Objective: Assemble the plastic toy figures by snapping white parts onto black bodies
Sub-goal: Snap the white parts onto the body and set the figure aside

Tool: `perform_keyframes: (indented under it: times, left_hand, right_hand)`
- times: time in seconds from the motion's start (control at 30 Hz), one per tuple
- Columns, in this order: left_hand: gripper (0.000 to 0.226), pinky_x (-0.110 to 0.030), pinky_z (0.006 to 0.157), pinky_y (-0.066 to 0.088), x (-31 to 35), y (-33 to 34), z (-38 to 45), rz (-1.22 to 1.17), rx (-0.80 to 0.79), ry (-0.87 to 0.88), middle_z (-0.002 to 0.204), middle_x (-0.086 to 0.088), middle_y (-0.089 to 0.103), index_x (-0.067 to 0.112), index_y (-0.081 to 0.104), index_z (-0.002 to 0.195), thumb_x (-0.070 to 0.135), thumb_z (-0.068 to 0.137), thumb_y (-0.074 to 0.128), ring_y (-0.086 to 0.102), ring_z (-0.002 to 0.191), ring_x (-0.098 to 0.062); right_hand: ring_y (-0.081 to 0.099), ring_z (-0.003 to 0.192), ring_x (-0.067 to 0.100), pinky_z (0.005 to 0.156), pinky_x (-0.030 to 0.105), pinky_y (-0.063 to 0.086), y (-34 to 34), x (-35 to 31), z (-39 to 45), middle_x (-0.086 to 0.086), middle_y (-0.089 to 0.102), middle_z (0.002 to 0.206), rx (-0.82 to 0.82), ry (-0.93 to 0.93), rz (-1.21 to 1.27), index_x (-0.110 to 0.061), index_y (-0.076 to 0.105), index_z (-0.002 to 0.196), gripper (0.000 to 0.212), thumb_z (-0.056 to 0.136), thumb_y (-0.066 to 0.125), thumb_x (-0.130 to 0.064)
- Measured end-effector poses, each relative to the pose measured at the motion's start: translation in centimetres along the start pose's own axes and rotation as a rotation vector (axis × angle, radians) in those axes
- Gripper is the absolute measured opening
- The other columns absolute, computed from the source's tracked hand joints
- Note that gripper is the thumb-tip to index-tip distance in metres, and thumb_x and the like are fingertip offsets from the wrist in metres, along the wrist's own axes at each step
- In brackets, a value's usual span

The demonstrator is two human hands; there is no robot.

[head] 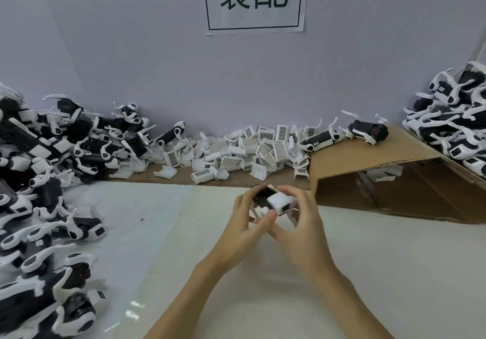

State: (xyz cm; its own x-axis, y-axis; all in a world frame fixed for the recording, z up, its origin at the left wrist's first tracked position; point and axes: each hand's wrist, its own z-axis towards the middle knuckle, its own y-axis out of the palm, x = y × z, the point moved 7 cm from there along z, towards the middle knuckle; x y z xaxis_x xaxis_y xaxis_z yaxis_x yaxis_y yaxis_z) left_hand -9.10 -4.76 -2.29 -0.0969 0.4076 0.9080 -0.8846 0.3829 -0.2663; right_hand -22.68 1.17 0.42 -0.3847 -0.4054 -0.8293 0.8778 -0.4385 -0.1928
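Both my hands hold one toy figure above the middle of the white table. It has a black body with a white cap part on its near end, and white legs hang below. My left hand grips the black body from the left, thumb near the legs. My right hand grips the white part from the right, fingers curled over it. Loose white parts lie heaped along the back wall.
A large heap of black-and-white figures fills the left side. Another heap sits at the right on a tilted cardboard sheet. Two figures lie at the cardboard's back edge. A paper sign hangs on the wall.
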Motion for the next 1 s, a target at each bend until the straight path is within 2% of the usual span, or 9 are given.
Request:
perform_keyframes:
  times: [0.07, 0.2, 0.33, 0.47, 0.6, 0.77, 0.87, 0.93, 1.0]
  left_hand:
    - [0.058, -0.033, 0.104, 0.054, 0.0, 0.6, 0.0, -0.154, -0.014, -0.063, 0.14, 0.008, 0.064, 0.042, 0.054, 0.146, 0.061, 0.092, 0.066, 0.064, 0.129, -0.014]
    - [0.067, -0.038, 0.092, 0.055, 1.0, -0.2, 0.2, -0.456, 0.031, -0.094, 0.11, -0.009, 0.075, 0.021, 0.068, 0.131, 0.076, 0.094, 0.059, 0.071, 0.106, -0.025]
    - [0.083, -0.059, 0.108, 0.044, 0.9, -0.1, 0.3, -0.696, -0.037, -0.161, 0.14, -0.035, 0.059, 0.023, 0.058, 0.154, 0.077, 0.091, 0.061, 0.061, 0.128, -0.044]
    - [0.077, -0.059, 0.119, 0.039, 0.2, 1.1, 0.1, -0.648, -0.023, -0.201, 0.145, -0.022, 0.063, 0.025, 0.051, 0.158, 0.073, 0.098, 0.045, 0.057, 0.139, -0.042]
    - [0.083, -0.06, 0.12, 0.041, -0.8, 0.6, 0.3, -0.684, 0.004, -0.241, 0.154, -0.016, 0.059, 0.027, 0.044, 0.163, 0.077, 0.099, 0.027, 0.055, 0.143, -0.039]
    - [0.086, -0.057, 0.101, 0.058, -0.4, -0.8, 0.6, -0.746, 0.092, -0.209, 0.147, -0.017, 0.065, 0.018, 0.056, 0.154, 0.081, 0.097, 0.038, 0.063, 0.135, -0.04]
    - [0.084, -0.05, 0.099, 0.06, -1.0, -1.9, 0.8, -0.423, 0.231, -0.211, 0.116, -0.025, 0.076, 0.01, 0.073, 0.127, 0.081, 0.099, 0.037, 0.076, 0.11, -0.035]
    - [0.08, -0.044, 0.09, 0.059, -1.4, -2.8, 0.9, -0.283, 0.317, -0.214, 0.101, -0.022, 0.077, 0.013, 0.075, 0.116, 0.081, 0.095, 0.037, 0.076, 0.093, -0.036]
    - [0.081, -0.036, 0.083, 0.061, -1.6, -2.6, 1.0, -0.256, 0.247, -0.25, 0.102, -0.014, 0.08, 0.021, 0.074, 0.119, 0.088, 0.089, 0.041, 0.076, 0.091, -0.029]
  right_hand:
    - [0.056, 0.128, 0.008, 0.101, 0.026, 0.055, 1.2, -0.5, -0.4, -0.003, 0.05, 0.137, -0.122, -0.081, -0.031, -0.022, 0.058, 0.137, 0.069, 0.078, 0.091, -0.011]
    - [0.056, 0.133, 0.014, 0.101, 0.022, 0.052, 1.5, -1.7, -0.6, -0.008, 0.053, 0.145, -0.212, -0.103, 0.142, -0.031, 0.053, 0.147, 0.044, 0.104, 0.061, -0.029]
    - [0.06, 0.127, 0.012, 0.098, 0.028, 0.053, -0.6, -0.8, 0.2, -0.015, 0.057, 0.138, 0.01, -0.024, 0.081, -0.035, 0.059, 0.141, 0.035, 0.109, 0.051, -0.024]
    - [0.048, 0.125, 0.011, 0.105, 0.034, 0.049, -0.1, 0.1, 0.3, -0.003, 0.052, 0.13, -0.038, 0.005, -0.226, -0.027, 0.06, 0.144, 0.052, 0.096, 0.072, -0.012]
    - [0.041, 0.117, 0.013, 0.101, 0.036, 0.047, -0.2, 0.0, 0.4, -0.001, 0.054, 0.123, 0.004, -0.047, -0.442, -0.021, 0.056, 0.148, 0.063, 0.09, 0.081, -0.023]
    - [0.06, 0.101, -0.008, 0.074, 0.005, 0.047, -1.0, 1.4, 0.8, -0.006, 0.061, 0.119, -0.009, 0.093, -0.181, -0.028, 0.055, 0.121, 0.038, 0.092, 0.078, -0.027]
    - [0.073, 0.078, 0.003, 0.067, 0.016, 0.057, -0.6, 2.6, 0.9, 0.0, 0.07, 0.114, -0.096, 0.196, -0.078, -0.03, 0.044, 0.121, 0.035, 0.099, 0.07, -0.022]
    - [0.075, 0.079, 0.013, 0.069, 0.025, 0.062, -0.7, 3.1, 0.8, 0.003, 0.071, 0.112, -0.102, 0.223, -0.084, -0.032, 0.039, 0.121, 0.035, 0.102, 0.065, -0.019]
    - [0.073, 0.085, 0.013, 0.071, 0.021, 0.06, -0.9, 3.2, 0.8, 0.0, 0.065, 0.113, -0.093, 0.193, -0.133, -0.034, 0.037, 0.122, 0.039, 0.102, 0.065, -0.016]
